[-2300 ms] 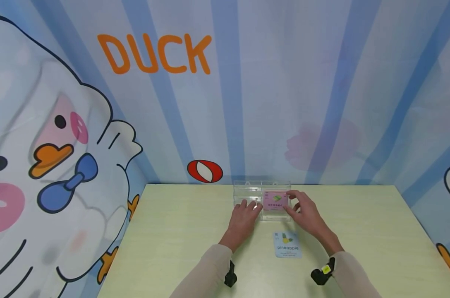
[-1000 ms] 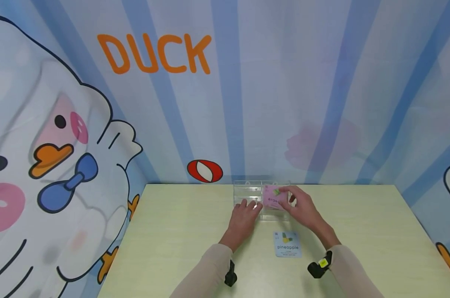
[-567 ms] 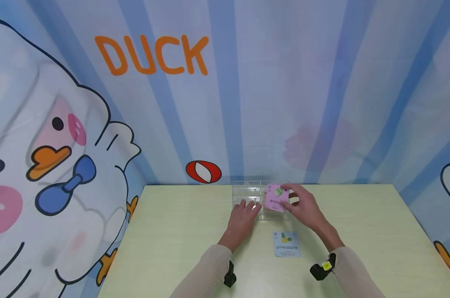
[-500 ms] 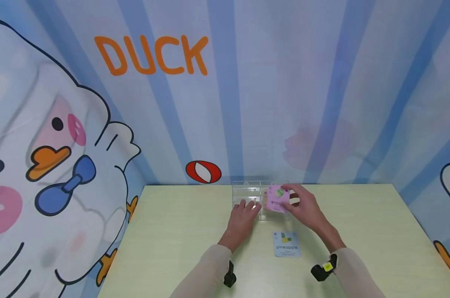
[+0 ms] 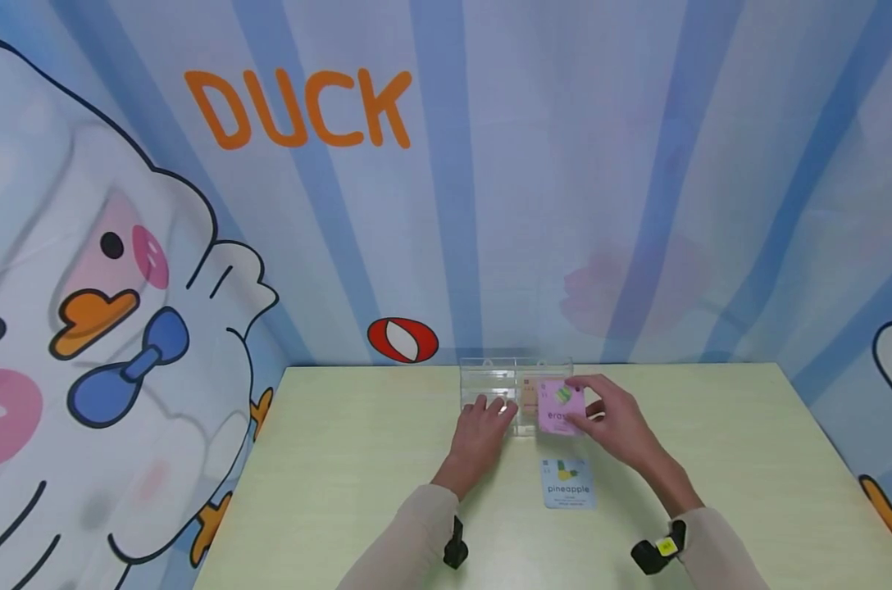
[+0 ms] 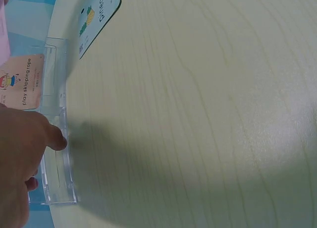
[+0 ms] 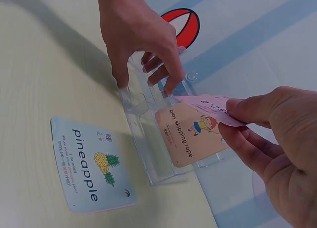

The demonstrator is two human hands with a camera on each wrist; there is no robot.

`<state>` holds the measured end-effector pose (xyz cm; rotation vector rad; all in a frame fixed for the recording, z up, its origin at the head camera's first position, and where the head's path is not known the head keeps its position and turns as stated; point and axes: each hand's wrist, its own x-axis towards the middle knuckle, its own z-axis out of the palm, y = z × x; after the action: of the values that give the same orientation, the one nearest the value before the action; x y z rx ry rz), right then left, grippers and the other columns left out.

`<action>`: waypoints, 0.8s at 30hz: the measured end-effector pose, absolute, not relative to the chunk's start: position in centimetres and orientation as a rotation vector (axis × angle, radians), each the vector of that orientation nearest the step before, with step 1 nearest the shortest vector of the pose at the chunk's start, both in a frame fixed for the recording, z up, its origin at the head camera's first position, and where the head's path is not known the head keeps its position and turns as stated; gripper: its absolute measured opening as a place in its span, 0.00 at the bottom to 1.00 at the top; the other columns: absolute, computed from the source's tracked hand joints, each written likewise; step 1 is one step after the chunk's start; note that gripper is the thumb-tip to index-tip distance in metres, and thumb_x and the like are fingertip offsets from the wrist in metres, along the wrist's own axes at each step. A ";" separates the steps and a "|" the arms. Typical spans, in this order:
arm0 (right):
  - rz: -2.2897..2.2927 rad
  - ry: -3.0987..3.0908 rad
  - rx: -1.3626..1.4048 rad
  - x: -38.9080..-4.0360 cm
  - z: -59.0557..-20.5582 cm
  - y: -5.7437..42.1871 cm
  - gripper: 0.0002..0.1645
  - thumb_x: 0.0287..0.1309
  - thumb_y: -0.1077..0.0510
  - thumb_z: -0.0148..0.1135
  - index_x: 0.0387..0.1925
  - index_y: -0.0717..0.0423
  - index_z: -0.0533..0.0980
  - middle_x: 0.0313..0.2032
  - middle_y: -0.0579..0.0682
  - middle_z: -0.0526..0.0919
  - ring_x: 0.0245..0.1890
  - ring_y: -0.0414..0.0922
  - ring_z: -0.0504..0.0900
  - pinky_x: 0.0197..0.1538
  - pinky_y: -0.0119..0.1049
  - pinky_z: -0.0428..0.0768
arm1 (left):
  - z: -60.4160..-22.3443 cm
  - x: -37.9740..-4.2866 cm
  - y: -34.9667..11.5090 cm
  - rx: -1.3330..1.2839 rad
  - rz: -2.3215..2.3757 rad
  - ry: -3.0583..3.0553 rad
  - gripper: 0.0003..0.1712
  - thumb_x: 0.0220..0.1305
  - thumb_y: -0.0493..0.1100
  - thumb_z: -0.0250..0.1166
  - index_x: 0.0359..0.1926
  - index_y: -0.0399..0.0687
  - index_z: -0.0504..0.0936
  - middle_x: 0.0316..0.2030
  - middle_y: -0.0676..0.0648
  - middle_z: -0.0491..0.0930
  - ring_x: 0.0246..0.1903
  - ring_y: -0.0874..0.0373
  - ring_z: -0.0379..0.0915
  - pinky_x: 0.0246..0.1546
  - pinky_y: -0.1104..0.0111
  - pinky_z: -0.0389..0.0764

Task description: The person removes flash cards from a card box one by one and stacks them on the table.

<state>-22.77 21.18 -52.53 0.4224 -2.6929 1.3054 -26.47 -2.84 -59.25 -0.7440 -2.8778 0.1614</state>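
Note:
My right hand (image 5: 619, 419) pinches a pink card printed "eraser" (image 5: 554, 418) between thumb and fingers by its right side. In the right wrist view the card tilts in front of the clear plastic card holder (image 7: 144, 151). A tan "play skipping rope" card (image 7: 183, 139) stands in the holder's right compartment, partly hidden behind the pink card in the head view. My left hand (image 5: 479, 434) grips the holder's left part, its thumb at the front edge and its bent fingers reaching inside. A light-blue "pineapple" card (image 5: 568, 485) lies flat on the table in front of the holder.
The holder stands at the far edge of the pale wood table (image 5: 343, 459), against a striped blue cloth backdrop (image 5: 520, 205) with duck prints. Black wrist cameras (image 5: 456, 551) sit on both forearms.
The right hand has drawn the pink card out of the right compartment, then forward and to the right, uncovering the tan card behind. The left hand has stayed on the holder.

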 end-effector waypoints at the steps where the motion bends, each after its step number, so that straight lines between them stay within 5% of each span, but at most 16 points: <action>1: 1.308 -2.694 0.421 -22.7 -52.6 21.3 0.33 0.60 0.66 0.73 0.66 0.58 0.74 0.59 0.59 0.77 0.36 0.47 0.84 0.37 0.32 0.83 | -59.2 -26.5 -2.8 -0.742 0.161 -2.877 0.28 0.69 0.40 0.69 0.66 0.60 0.72 0.60 0.52 0.79 0.58 0.52 0.73 0.58 0.57 0.79; 24: 1.483 -2.825 0.339 -19.8 -55.2 22.1 0.34 0.59 0.68 0.72 0.66 0.58 0.74 0.62 0.60 0.77 0.38 0.47 0.80 0.36 0.32 0.83 | -59.1 -26.5 -2.7 -0.731 0.135 -2.891 0.26 0.72 0.41 0.67 0.67 0.59 0.73 0.60 0.51 0.79 0.58 0.51 0.73 0.59 0.57 0.79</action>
<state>-19.78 22.06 -55.15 0.3395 -2.8253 1.4830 -26.49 -2.68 -59.13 -0.7313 -2.8911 0.1353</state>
